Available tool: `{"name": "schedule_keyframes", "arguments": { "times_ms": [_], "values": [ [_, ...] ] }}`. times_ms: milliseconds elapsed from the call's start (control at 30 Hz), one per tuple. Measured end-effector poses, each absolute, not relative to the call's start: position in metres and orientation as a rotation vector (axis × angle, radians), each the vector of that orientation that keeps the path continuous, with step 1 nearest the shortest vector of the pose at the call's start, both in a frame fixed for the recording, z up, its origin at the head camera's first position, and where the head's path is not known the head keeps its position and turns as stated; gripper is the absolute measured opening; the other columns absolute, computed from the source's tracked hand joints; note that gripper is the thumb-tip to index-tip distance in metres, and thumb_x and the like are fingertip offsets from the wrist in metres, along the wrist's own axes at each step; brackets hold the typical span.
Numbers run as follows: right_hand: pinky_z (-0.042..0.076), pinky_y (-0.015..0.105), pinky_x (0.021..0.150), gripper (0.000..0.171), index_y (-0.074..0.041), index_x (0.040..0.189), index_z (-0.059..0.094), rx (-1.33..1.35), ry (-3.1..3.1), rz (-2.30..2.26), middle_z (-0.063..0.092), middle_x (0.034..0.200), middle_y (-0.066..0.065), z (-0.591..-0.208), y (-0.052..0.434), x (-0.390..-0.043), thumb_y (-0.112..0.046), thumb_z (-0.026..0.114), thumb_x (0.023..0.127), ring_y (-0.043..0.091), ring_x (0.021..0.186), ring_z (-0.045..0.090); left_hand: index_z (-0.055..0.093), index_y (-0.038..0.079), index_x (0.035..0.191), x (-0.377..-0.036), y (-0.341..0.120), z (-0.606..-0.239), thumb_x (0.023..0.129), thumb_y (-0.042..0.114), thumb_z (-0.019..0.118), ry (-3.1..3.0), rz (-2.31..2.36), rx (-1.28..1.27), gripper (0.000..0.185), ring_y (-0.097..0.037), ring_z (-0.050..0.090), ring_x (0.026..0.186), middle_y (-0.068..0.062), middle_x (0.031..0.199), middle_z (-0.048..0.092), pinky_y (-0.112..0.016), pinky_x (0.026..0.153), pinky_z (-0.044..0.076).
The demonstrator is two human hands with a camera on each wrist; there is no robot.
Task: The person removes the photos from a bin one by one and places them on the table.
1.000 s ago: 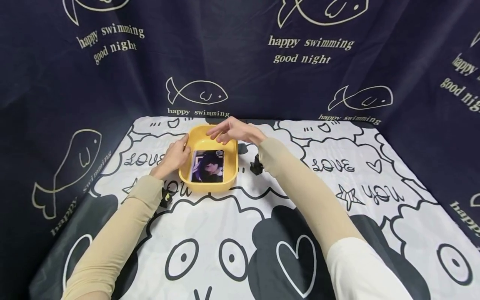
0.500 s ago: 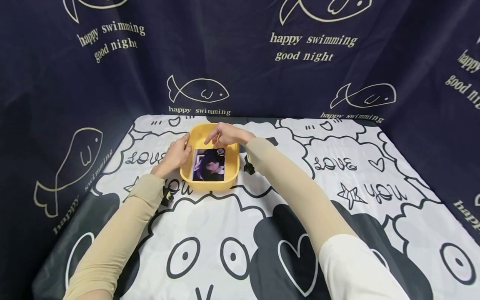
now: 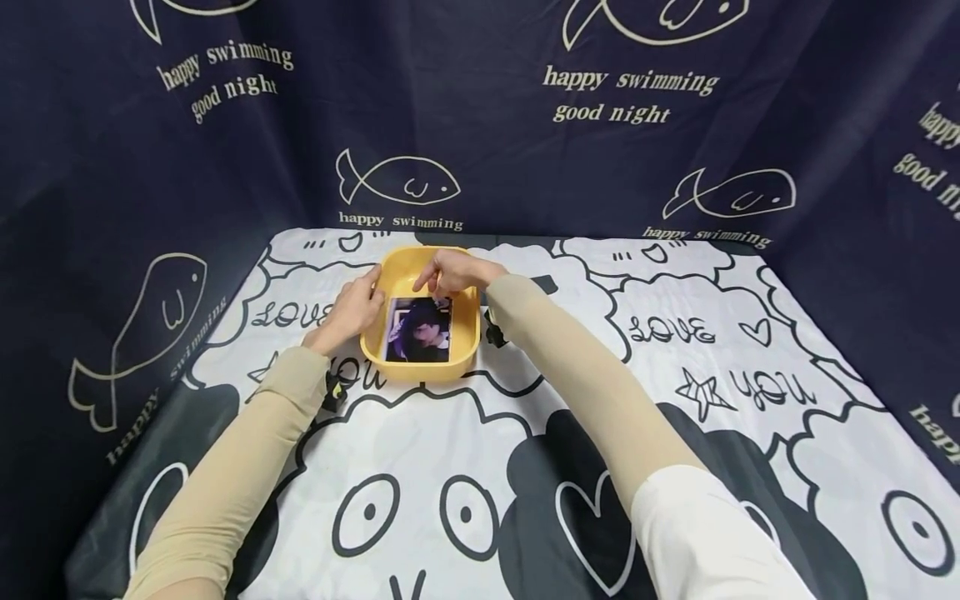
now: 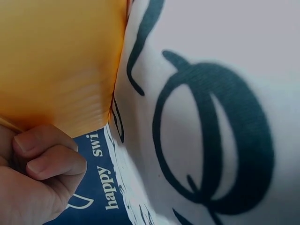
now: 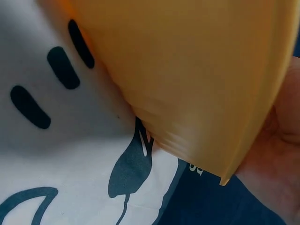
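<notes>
A yellow plastic basin (image 3: 420, 372) sits on the patterned cloth, toward the back left. Inside it lies a dark, purple-toned photo print (image 3: 417, 331) of a dark-haired figure, with a pale edge along its left side. My left hand (image 3: 352, 310) grips the basin's left rim; in the left wrist view its fingers (image 4: 55, 157) are curled against the yellow wall. My right hand (image 3: 455, 273) reaches over the right rim, index finger extended, other fingers bent down at the print's upper right corner. The right wrist view hides those fingertips behind the basin wall, and I cannot tell whether they pinch the print.
A white cloth (image 3: 420, 433) with black cartoon drawings covers the table. Dark blue curtains (image 3: 510, 192) with fish and lettering hang behind it and at both sides. Small black objects show by each wrist, one (image 3: 335, 392) near the left and another (image 3: 495, 332) near the right.
My right hand has lowered from above the basin to the print's top edge, its loosely spread fingers now bending downward. The left hand stays at the rim, and the basin keeps its place.
</notes>
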State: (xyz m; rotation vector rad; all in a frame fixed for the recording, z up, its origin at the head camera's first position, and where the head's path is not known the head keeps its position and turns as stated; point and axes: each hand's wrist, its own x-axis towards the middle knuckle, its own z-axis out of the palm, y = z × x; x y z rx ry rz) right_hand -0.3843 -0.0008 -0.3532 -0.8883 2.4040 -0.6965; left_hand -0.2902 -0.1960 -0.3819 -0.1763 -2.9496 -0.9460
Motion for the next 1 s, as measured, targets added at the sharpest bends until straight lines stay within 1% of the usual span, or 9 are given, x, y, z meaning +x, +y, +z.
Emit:
{"name": "schedule_keyframes", "arguments": {
  "times_ms": [67,200,400,600,700,833,867,933,1000],
  "values": [
    [0.043,0.018,0.051,0.044,-0.010,0.115,0.072,-0.893,2.406,-0.663,0.058,0.085,0.005,-0.3530,-0.0015,-0.3851,0.010,0.065,0.077,0.018,0.067,0.055,0.018,0.000,0.153,-0.2896,-0.1965,-0.3815,0.099,0.011,0.039,-2.950,-0.939,-0.173,0.058,-0.036,0.059,0.095,-0.029,0.144,0.043,-0.046,0.091,0.049],
    [0.040,0.019,0.050,0.042,-0.009,0.115,0.072,-0.860,2.405,-0.616,0.055,0.081,0.004,-0.3539,-0.0008,-0.3867,0.011,0.067,0.078,0.021,0.070,0.055,0.020,-0.001,0.152,-0.2894,-0.1964,-0.3821,0.099,0.009,0.040,-2.940,-0.925,-0.188,0.058,-0.034,0.059,0.086,-0.030,0.135,0.051,-0.044,0.085,0.051],
    [0.038,0.019,0.052,0.043,-0.009,0.116,0.072,-0.840,2.421,-0.581,0.055,0.075,0.001,-0.3529,0.0016,-0.3857,0.009,0.071,0.076,0.016,0.069,0.053,0.020,-0.001,0.152,-0.2892,-0.1960,-0.3813,0.098,0.008,0.041,-2.933,-0.925,-0.195,0.058,-0.032,0.060,0.083,-0.030,0.125,0.058,-0.042,0.080,0.051],
    [0.041,0.019,0.056,0.045,-0.009,0.117,0.071,-0.820,2.428,-0.545,0.055,0.077,0.001,-0.3523,0.0015,-0.3823,0.009,0.072,0.076,0.014,0.074,0.053,0.019,-0.002,0.152,-0.2905,-0.1959,-0.3809,0.097,0.008,0.040,-2.953,-0.913,-0.199,0.059,-0.035,0.060,0.092,-0.031,0.133,0.053,-0.046,0.089,0.050],
    [0.042,0.018,0.061,0.045,-0.010,0.118,0.070,-0.826,2.452,-0.476,0.056,0.080,0.001,-0.3520,0.0004,-0.3817,0.005,0.074,0.076,0.013,0.075,0.054,0.019,-0.002,0.152,-0.2905,-0.1954,-0.3801,0.098,0.007,0.040,-2.962,-0.912,-0.198,0.059,-0.035,0.060,0.089,-0.032,0.132,0.053,-0.045,0.085,0.051],
    [0.044,0.018,0.069,0.043,-0.011,0.118,0.070,-0.833,2.478,-0.399,0.060,0.090,0.002,-0.3511,-0.0010,-0.3816,0.000,0.077,0.076,0.013,0.080,0.054,0.018,-0.002,0.152,-0.2905,-0.1950,-0.3792,0.098,0.007,0.040,-2.968,-0.915,-0.189,0.059,-0.033,0.060,0.082,-0.032,0.128,0.055,-0.041,0.077,0.052],
    [0.044,0.019,0.070,0.043,-0.011,0.118,0.070,-0.836,2.481,-0.388,0.060,0.092,0.002,-0.3511,-0.0012,-0.3816,-0.001,0.077,0.077,0.013,0.081,0.054,0.018,-0.002,0.152,-0.2906,-0.1947,-0.3791,0.098,0.007,0.040,-2.967,-0.912,-0.189,0.059,-0.032,0.060,0.082,-0.032,0.129,0.055,-0.040,0.077,0.052],
    [0.044,0.019,0.071,0.042,-0.011,0.117,0.070,-0.844,2.484,-0.376,0.060,0.092,0.002,-0.3516,-0.0016,-0.3814,-0.003,0.078,0.076,0.012,0.081,0.053,0.018,-0.002,0.152,-0.2906,-0.1947,-0.3794,0.098,0.007,0.040,-2.968,-0.914,-0.186,0.059,-0.032,0.060,0.081,-0.032,0.126,0.057,-0.040,0.077,0.052],
    [0.042,0.019,0.068,0.042,-0.010,0.116,0.070,-0.850,2.487,-0.375,0.058,0.086,0.001,-0.3526,-0.0017,-0.3812,-0.004,0.079,0.075,0.011,0.077,0.053,0.018,-0.002,0.152,-0.2906,-0.1943,-0.3797,0.098,0.007,0.040,-2.967,-0.916,-0.186,0.059,-0.032,0.060,0.081,-0.032,0.124,0.057,-0.040,0.078,0.052]
  ]
}}
